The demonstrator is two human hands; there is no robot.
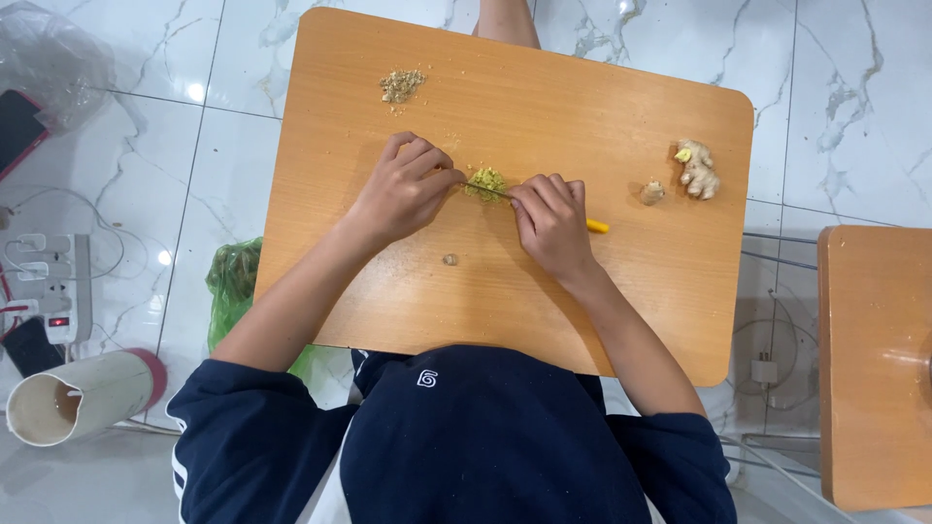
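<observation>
A small pile of chopped ginger (486, 181) lies in the middle of a wooden table (621, 311). My right hand (550, 223) grips a knife with a yellow handle (597, 226); its thin blade crosses the pile. My left hand (406, 186) rests curled beside the pile, fingertips at the blade's tip. A whole ginger root (697, 169) and a small cut piece (651, 192) lie to the right. Another heap of minced ginger (401, 84) sits at the far left of the table.
A tiny ginger scrap (449, 259) lies near my left forearm. On the marble floor are a green plastic bag (231, 286), a power strip (58, 286), a cardboard tube (83, 393) and a phone (19, 126). A second wooden table (874, 369) stands at right.
</observation>
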